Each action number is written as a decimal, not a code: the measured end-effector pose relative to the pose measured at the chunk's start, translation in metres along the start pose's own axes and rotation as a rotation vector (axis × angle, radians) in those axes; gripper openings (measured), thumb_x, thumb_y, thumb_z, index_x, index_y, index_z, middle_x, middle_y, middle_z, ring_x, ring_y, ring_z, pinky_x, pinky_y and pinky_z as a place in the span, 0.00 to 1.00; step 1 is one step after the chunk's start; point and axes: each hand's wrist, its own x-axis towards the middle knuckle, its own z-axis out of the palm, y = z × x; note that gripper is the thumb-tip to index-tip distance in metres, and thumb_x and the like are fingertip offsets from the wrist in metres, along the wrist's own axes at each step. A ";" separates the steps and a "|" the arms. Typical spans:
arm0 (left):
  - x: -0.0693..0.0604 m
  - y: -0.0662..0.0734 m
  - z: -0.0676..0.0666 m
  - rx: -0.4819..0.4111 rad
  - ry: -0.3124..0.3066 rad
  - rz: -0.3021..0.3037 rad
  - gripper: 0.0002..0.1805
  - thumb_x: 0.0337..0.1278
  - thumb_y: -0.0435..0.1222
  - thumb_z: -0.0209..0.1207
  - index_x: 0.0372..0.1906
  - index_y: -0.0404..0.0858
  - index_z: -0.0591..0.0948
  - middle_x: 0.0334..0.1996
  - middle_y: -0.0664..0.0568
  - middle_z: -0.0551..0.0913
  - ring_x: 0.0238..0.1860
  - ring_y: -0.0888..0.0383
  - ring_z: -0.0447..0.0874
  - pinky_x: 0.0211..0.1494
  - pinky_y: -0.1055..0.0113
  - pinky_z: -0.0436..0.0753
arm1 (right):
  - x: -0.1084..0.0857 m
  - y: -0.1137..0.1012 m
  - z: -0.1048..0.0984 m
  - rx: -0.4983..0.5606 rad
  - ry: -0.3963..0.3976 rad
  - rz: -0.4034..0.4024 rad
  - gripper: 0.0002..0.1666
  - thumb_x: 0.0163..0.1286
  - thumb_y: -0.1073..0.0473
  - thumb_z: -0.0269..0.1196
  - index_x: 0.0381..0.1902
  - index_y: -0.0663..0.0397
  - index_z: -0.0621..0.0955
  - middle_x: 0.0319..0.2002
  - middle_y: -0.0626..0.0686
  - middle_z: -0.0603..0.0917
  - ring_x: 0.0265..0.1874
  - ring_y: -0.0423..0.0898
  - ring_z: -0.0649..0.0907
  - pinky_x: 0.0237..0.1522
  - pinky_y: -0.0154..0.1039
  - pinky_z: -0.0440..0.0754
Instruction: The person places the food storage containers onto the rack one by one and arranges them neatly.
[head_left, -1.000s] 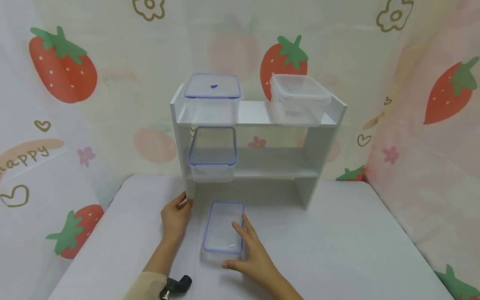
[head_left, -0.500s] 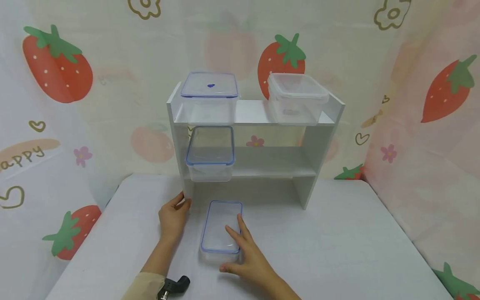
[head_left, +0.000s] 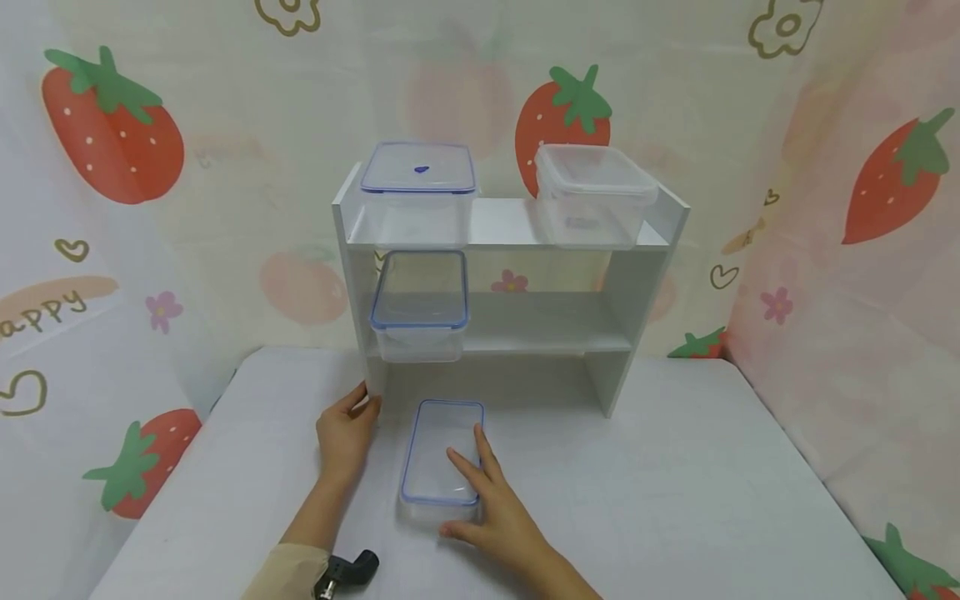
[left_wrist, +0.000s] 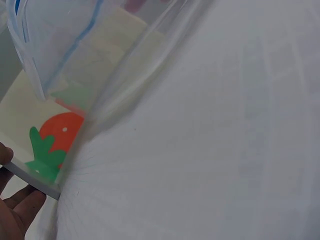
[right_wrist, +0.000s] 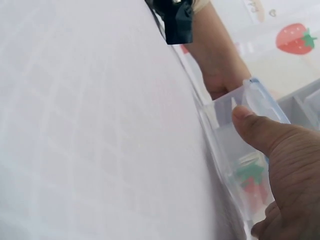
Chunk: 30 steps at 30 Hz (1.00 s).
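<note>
At the lower left of the white shelf unit (head_left: pixel 543 333), my left hand (head_left: pixel 347 433) pinches the front edge of its side panel. The left wrist view shows thumb and fingers on opposite sides of that panel (left_wrist: pixel 37 181). A clear food container (head_left: pixel 435 446) with a blue-rimmed lid lies on the table before the shelf's bottom opening. My right hand (head_left: pixel 506 521) is spread at its right near corner, straight fingers over the lid. In the right wrist view the thumb (right_wrist: pixel 255 127) lies against the container's wall (right_wrist: pixel 232 145); the other fingers are mostly hidden.
A blue-rimmed container (head_left: pixel 420 300) stands at the left of the middle shelf. Above it is a larger container (head_left: pixel 420 208) with a blue-edged lid. An all-clear container (head_left: pixel 596 200) sits top right. The white-covered table (head_left: pixel 697 483) extends to the right.
My right index finger has shifted slightly left over the container's lid. The left hand keeps its hold on the side panel. The head view has drifted slightly.
</note>
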 end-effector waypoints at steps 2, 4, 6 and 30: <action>0.000 0.000 0.000 0.001 0.001 0.000 0.23 0.67 0.39 0.66 0.64 0.40 0.81 0.61 0.43 0.83 0.52 0.47 0.89 0.42 0.80 0.85 | 0.000 0.000 0.000 -0.006 0.014 -0.006 0.60 0.54 0.47 0.79 0.81 0.33 0.60 0.84 0.50 0.34 0.80 0.62 0.50 0.73 0.64 0.66; 0.000 0.000 0.000 0.002 -0.001 -0.001 0.23 0.67 0.39 0.66 0.64 0.39 0.81 0.62 0.42 0.82 0.53 0.47 0.89 0.43 0.77 0.86 | 0.001 -0.001 0.000 -0.008 0.025 -0.007 0.59 0.55 0.48 0.79 0.80 0.32 0.62 0.84 0.51 0.35 0.80 0.63 0.50 0.73 0.63 0.65; 0.001 0.000 0.000 -0.002 -0.005 -0.005 0.23 0.67 0.39 0.66 0.64 0.39 0.81 0.62 0.42 0.82 0.53 0.47 0.89 0.44 0.76 0.87 | 0.002 -0.002 0.000 -0.009 0.038 -0.006 0.57 0.55 0.50 0.79 0.79 0.32 0.64 0.84 0.50 0.36 0.81 0.62 0.50 0.74 0.62 0.65; -0.002 0.002 0.000 -0.020 -0.007 -0.014 0.23 0.67 0.39 0.66 0.65 0.39 0.81 0.60 0.43 0.84 0.53 0.48 0.89 0.43 0.82 0.83 | 0.005 0.002 0.000 -0.006 0.070 -0.016 0.53 0.51 0.48 0.80 0.75 0.34 0.71 0.84 0.50 0.43 0.80 0.60 0.54 0.75 0.56 0.65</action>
